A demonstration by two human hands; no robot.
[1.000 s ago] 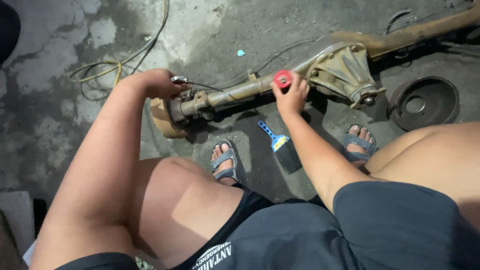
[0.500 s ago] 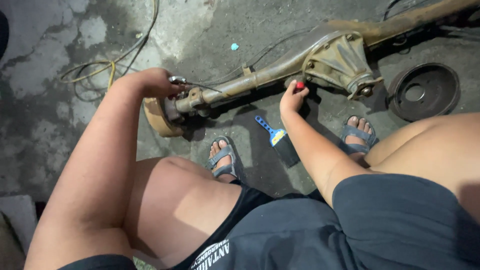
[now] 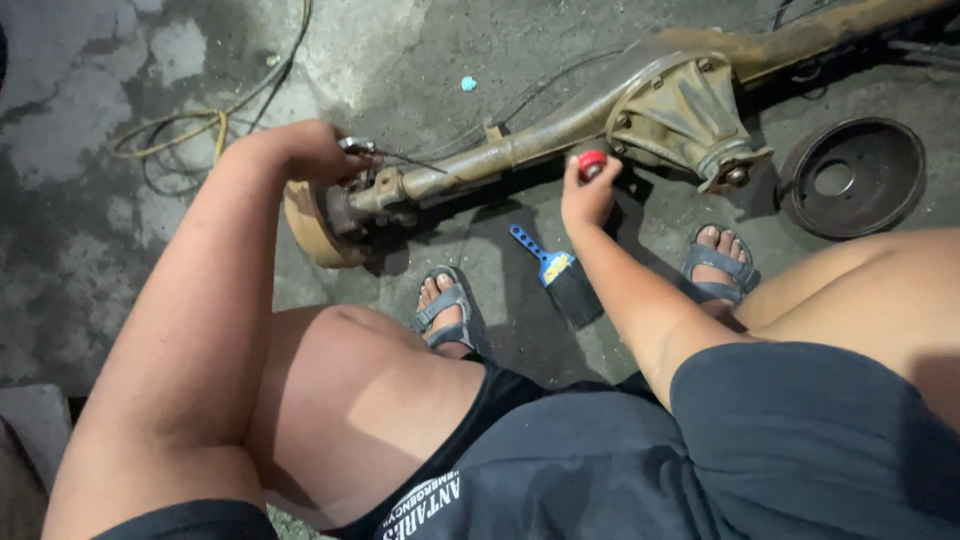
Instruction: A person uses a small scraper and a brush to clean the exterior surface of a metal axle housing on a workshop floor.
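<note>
Head view: left hand (image 3: 300,150) grips a small metal tool (image 3: 357,146) at the rusty axle's (image 3: 520,150) end; right hand (image 3: 588,195) pinches a red round cap (image 3: 592,163).

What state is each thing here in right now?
Left hand: gripping a small metal tool at the axle's end.
Right hand: holding a red cap beside the axle.
Rear axle: lying rusty on the floor.
Brake drum: off, lying apart.
Blue-handled brush: lying unused.
</note>
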